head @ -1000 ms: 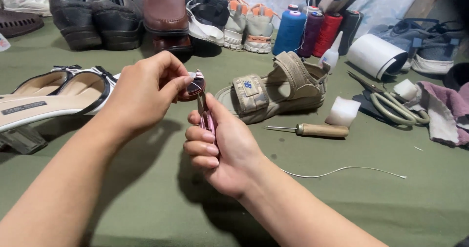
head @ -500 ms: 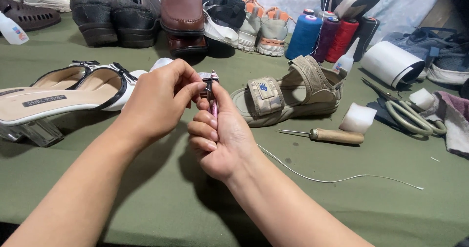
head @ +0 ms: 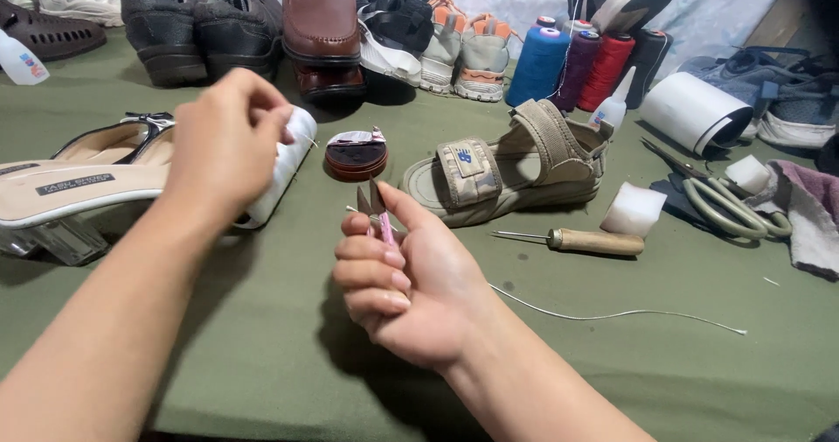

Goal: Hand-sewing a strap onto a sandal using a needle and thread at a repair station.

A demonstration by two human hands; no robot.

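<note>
— What is the right hand point(head: 411, 289) gripping?

— It is closing around small pink-handled snips point(head: 376, 210), blades poking up at twelve o'clock; the handles are hiding inside the fist.

— And the left hand point(head: 229, 140)?

— It is pinching something at three o'clock, too small to make out, beside a white heeled sandal point(head: 79, 188) lying on the green surface point(head: 262, 354).
</note>
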